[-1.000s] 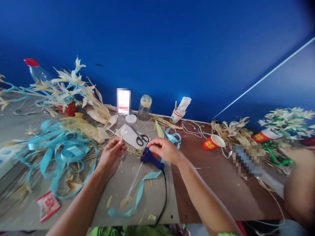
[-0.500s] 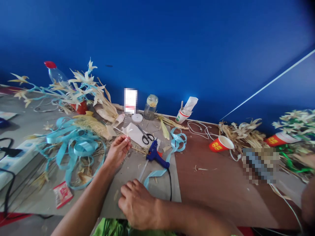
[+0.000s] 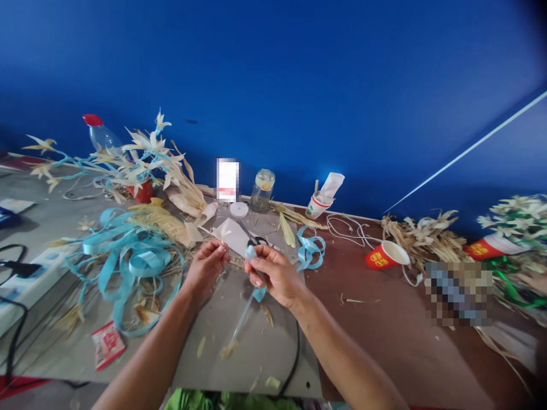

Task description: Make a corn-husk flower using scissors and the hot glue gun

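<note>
My left hand (image 3: pixel 208 265) pinches a small pale husk flower (image 3: pixel 225 232) between thumb and fingertips. Just right of it, my right hand (image 3: pixel 278 274) grips a light blue ribbon (image 3: pixel 251 252), its end standing up above the fingers. Scissors (image 3: pixel 256 241) lie partly behind the right hand on a white sheet (image 3: pixel 233 230). A translucent stick (image 3: pixel 242 319) slants down below the right hand. The blue glue gun is hidden behind that hand; a black cord (image 3: pixel 294 359) shows below. A blue ribbon heap (image 3: pixel 147 259) lies left of my left hand.
Husk flowers on blue stems (image 3: pixel 147 142) stand at the back left by a bottle (image 3: pixel 102 135). A glass jar (image 3: pixel 261 193), a white cup (image 3: pixel 318 206) and a red paper cup (image 3: pixel 384 255) line the back. A power strip (image 3: pixel 40 279) lies at the left.
My right hand has risen from the table's front edge to beside my left hand and now grips the blue ribbon. The left hand still pinches the flower. The glue gun has become hidden.
</note>
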Demonstrator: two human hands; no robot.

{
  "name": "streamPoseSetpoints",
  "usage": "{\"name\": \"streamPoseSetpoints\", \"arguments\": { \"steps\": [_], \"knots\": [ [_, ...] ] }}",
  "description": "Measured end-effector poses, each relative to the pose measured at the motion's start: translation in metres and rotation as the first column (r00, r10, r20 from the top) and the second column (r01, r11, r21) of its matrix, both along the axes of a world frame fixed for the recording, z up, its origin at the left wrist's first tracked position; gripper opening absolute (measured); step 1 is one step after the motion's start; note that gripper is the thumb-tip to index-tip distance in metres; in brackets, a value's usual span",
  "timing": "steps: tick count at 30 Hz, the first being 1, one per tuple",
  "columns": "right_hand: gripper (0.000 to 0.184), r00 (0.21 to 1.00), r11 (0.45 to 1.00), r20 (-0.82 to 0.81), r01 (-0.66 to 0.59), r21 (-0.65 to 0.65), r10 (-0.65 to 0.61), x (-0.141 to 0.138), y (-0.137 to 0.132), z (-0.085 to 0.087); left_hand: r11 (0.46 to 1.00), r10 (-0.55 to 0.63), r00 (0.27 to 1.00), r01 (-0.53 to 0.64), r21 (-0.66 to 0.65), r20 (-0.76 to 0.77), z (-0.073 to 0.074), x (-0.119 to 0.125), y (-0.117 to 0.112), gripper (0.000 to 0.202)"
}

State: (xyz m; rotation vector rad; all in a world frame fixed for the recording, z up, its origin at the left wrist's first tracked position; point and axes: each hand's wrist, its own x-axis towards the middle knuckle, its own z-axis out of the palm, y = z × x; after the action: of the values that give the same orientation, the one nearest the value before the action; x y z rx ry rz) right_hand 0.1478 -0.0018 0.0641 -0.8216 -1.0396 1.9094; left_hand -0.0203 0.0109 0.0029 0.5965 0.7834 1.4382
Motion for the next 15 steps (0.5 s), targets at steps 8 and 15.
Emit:
{"name": "streamPoseSetpoints", "arguments": {
  "steps": [8,15],
  "knots": [
    [0.011,0.982,0.985,0.173,0.048,0.165,-0.076,-0.019,0.017,-0.007,1.0,-0.001,1.0,0.001,0.001,0.003,-0.003,0.0,-0.002,0.017],
    [0.015,0.894,0.936,0.415,0.012,0.353,-0.168,-0.025,0.032,-0.032,0.997,-0.065,0.998,0.065,0.036,-0.005,-0.005,0.0,-0.002,0.019]
  ]
}}
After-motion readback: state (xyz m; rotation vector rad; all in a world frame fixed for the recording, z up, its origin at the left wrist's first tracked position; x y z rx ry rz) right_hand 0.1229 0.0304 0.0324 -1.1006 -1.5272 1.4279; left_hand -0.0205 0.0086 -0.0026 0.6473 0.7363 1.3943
